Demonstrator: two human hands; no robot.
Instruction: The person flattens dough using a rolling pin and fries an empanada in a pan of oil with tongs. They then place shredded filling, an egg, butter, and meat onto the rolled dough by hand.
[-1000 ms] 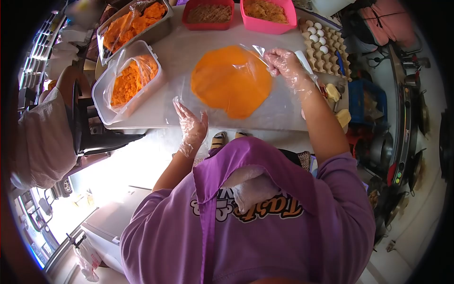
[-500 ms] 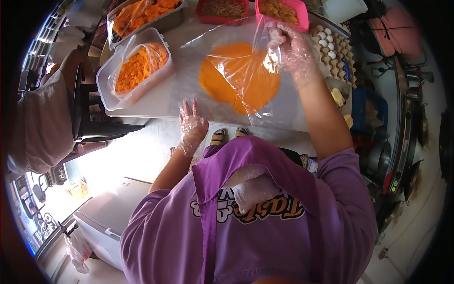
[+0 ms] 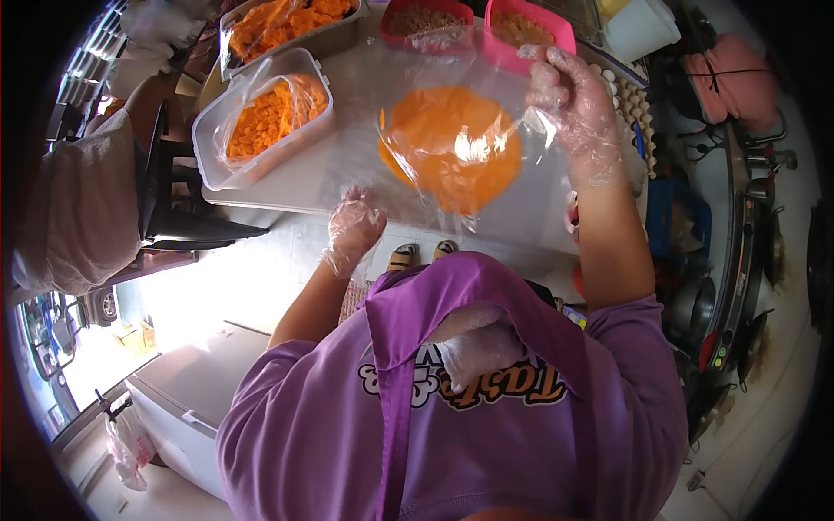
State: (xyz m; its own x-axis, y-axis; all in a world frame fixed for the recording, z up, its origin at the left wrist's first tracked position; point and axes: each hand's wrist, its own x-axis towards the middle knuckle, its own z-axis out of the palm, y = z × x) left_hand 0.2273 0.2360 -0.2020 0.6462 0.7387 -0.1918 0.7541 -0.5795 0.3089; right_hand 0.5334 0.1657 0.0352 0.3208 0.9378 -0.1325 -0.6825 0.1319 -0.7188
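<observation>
A flat orange dough sheet (image 3: 452, 143) lies on the table under a clear plastic sheet (image 3: 347, 152), which shines with glare and looks lifted toward the right. My right hand (image 3: 578, 113), in a clear glove, pinches the plastic sheet at its right side, above the table. Near the table's front edge my left hand (image 3: 354, 227), also gloved, has its fingers curled at the plastic's near left corner; what they hold, if anything, is too small to tell.
Tubs of orange mash (image 3: 204, 152) (image 3: 300, 43) stand at the left. Two pink containers (image 3: 543, 26) (image 3: 426, 19) sit at the back. An egg tray (image 3: 638, 113) is at the right, partly behind my right arm, with a white bucket (image 3: 643, 30) beyond.
My right hand has lifted the plastic from its right side and moved up and right. The fingers of my left hand have gone from spread to curled. The view has shifted slightly.
</observation>
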